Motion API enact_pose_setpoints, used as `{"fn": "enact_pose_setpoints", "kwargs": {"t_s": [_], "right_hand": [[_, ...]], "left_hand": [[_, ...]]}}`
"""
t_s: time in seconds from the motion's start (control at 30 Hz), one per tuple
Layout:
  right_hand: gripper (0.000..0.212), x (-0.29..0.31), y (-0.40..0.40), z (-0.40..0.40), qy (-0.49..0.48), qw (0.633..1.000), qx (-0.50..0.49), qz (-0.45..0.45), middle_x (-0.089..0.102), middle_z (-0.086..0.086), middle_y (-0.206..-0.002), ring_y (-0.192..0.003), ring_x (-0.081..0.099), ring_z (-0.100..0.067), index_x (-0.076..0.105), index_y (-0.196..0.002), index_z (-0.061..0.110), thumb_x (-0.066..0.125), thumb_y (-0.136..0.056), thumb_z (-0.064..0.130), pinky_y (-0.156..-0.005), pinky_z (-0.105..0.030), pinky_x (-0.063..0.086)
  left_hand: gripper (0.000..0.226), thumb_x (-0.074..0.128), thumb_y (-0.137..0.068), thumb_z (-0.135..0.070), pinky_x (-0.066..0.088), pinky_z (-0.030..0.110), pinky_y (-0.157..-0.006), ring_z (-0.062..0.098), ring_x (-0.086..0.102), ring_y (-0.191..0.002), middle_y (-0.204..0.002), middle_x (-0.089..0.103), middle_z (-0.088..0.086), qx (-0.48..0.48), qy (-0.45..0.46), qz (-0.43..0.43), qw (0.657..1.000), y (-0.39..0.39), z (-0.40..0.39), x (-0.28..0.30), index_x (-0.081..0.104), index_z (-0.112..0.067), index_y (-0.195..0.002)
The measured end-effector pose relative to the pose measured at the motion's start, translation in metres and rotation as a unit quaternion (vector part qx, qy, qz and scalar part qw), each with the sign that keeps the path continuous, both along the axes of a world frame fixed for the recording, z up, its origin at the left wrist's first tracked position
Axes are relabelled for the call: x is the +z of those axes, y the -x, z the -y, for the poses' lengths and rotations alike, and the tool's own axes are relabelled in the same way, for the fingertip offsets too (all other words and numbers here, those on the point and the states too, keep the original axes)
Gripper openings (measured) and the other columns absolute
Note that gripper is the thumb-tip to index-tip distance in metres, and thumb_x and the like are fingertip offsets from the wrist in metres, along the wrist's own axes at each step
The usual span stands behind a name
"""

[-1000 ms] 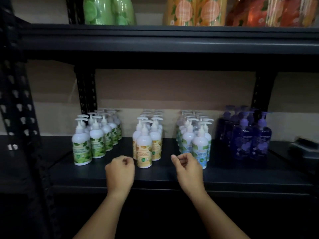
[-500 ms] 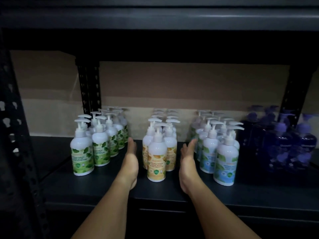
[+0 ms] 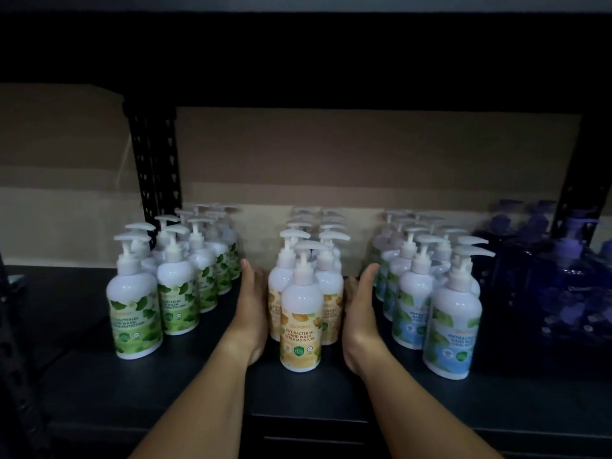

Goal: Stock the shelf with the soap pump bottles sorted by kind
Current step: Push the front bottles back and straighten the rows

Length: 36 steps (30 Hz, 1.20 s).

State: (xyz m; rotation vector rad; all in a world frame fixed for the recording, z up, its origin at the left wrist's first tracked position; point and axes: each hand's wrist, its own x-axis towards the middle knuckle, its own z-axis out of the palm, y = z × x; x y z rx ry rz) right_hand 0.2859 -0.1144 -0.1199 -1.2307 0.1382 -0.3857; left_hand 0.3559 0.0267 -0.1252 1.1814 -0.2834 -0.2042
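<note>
Four groups of pump bottles stand in rows on the dark shelf (image 3: 185, 385): green-label bottles (image 3: 135, 316) at the left, orange-label bottles (image 3: 300, 329) in the middle, blue-label bottles (image 3: 453, 329) to the right, and dark purple bottles (image 3: 559, 286) at the far right. My left hand (image 3: 250, 309) lies flat and upright against the left side of the orange rows. On their right side my right hand (image 3: 361, 309) does the same, fingers straight. Neither hand holds a bottle. The orange front bottle stands between my wrists.
A black perforated upright (image 3: 155, 170) rises behind the green bottles, another (image 3: 576, 197) behind the purple ones. The shelf above (image 3: 298, 61) hangs low and dark. Brown cardboard (image 3: 364, 154) lines the back. Narrow gaps separate the bottle groups.
My hands went from loose fists at the shelf front to flat palms on both sides of the orange rows, sliding deeper. The view has moved closer and lower.
</note>
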Motion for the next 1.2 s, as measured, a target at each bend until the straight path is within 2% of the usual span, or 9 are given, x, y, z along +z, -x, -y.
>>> {"fn": "enact_pose_setpoints", "kwargs": {"t_s": [0.13, 0.27, 0.37, 0.57, 0.77, 0.9, 1.0, 1.1, 1.2], "right_hand": [[0.123, -0.002, -0.008, 0.013, 0.006, 1.0, -0.016, 0.013, 0.041, 0.012, -0.159, -0.145, 0.04, -0.009, 0.033, -0.16, 0.024, 0.027, -0.063, 0.099, -0.115, -0.032, 0.033], [0.11, -0.005, -0.022, 0.021, 0.012, 0.999, -0.014, 0.034, 0.034, 0.01, -0.165, -0.15, 0.031, -0.008, 0.03, -0.161, 0.027, 0.023, -0.076, 0.095, -0.122, -0.032, 0.027], [0.097, -0.008, -0.035, 0.028, -0.01, 0.999, 0.004, 0.051, 0.04, 0.008, -0.162, -0.149, 0.036, -0.011, 0.034, -0.16, 0.027, 0.018, -0.086, 0.089, -0.122, -0.034, 0.029], [0.116, -0.012, -0.049, 0.03, -0.02, 0.997, 0.067, 0.031, 0.053, -0.003, -0.154, -0.141, 0.052, -0.024, 0.046, -0.153, 0.03, 0.033, -0.066, 0.105, -0.118, -0.053, 0.038], [0.106, -0.013, -0.056, 0.036, -0.041, 0.997, 0.047, 0.054, 0.054, 0.001, -0.152, -0.14, 0.051, -0.02, 0.047, -0.152, 0.03, 0.031, -0.074, 0.1, -0.12, -0.05, 0.038], [0.114, -0.012, -0.069, 0.039, -0.04, 0.998, 0.028, 0.044, 0.046, 0.002, -0.159, -0.145, 0.045, -0.021, 0.042, -0.155, 0.036, 0.039, -0.064, 0.105, -0.12, -0.053, 0.036], [0.111, -0.008, -0.072, 0.04, -0.022, 0.999, 0.024, 0.015, 0.049, -0.002, -0.157, -0.143, 0.049, -0.024, 0.041, -0.156, 0.031, 0.034, -0.071, 0.102, -0.119, -0.051, 0.038], [0.097, -0.008, -0.079, 0.046, -0.009, 0.997, 0.077, 0.018, 0.065, -0.01, -0.139, -0.13, 0.061, -0.027, 0.055, -0.146, 0.022, 0.018, -0.087, 0.089, -0.108, -0.043, 0.048], [0.099, -0.01, -0.083, 0.049, -0.01, 0.994, 0.104, 0.018, 0.065, -0.011, -0.139, -0.13, 0.061, -0.029, 0.054, -0.147, 0.022, 0.018, -0.085, 0.09, -0.112, -0.046, 0.046]], "left_hand": [[0.107, 0.033, -0.078, -0.096, 0.034, 0.051, -0.122, 0.02, 0.045, -0.146, -0.162, 0.042, -0.003, 0.006, 0.02, 0.008, 1.0, -0.011, -0.001, 0.001, 0.03, -0.029, -0.162], [0.115, 0.044, -0.069, -0.101, 0.036, 0.055, -0.12, 0.025, 0.048, -0.144, -0.162, 0.043, 0.003, -0.001, 0.022, -0.012, 1.0, -0.042, 0.003, -0.014, 0.038, -0.03, -0.159], [0.097, 0.029, -0.087, -0.09, 0.048, 0.051, -0.11, 0.029, 0.062, -0.131, -0.146, 0.061, 0.009, 0.0, -0.001, -0.03, 1.0, -0.029, 0.006, 0.001, 0.048, -0.021, -0.152], [0.083, 0.013, -0.101, -0.072, 0.054, 0.039, -0.088, 0.024, 0.076, -0.103, -0.116, 0.077, 0.012, -0.039, -0.024, -0.012, 0.999, -0.028, 0.012, 0.003, 0.068, -0.017, -0.128], [0.087, 0.027, -0.093, -0.081, 0.045, 0.051, -0.112, 0.034, 0.063, -0.128, -0.138, 0.066, 0.013, -0.045, 0.052, -0.02, 0.997, -0.043, 0.014, 0.003, 0.052, -0.018, -0.149], [0.121, 0.06, -0.065, -0.095, 0.034, 0.055, -0.121, 0.032, 0.052, -0.14, -0.158, 0.049, 0.009, -0.034, 0.094, -0.046, 0.994, -0.075, 0.015, -0.011, 0.042, -0.02, -0.157], [0.093, 0.044, -0.089, -0.083, 0.052, 0.046, -0.103, 0.029, 0.066, -0.122, -0.141, 0.063, 0.013, -0.013, 0.087, -0.061, 0.994, -0.076, 0.019, 0.0, 0.052, -0.012, -0.148], [0.075, 0.023, -0.106, -0.061, 0.058, 0.026, -0.059, 0.018, 0.074, -0.07, -0.084, 0.076, 0.007, -0.049, 0.076, -0.052, 0.995, -0.082, 0.029, -0.002, 0.08, -0.014, -0.093], [0.062, 0.029, -0.107, -0.057, 0.055, 0.028, -0.063, 0.017, 0.065, -0.077, -0.079, 0.072, 0.0, -0.052, 0.056, -0.047, 0.996, -0.079, 0.028, 0.0, 0.077, -0.025, -0.084]]}}
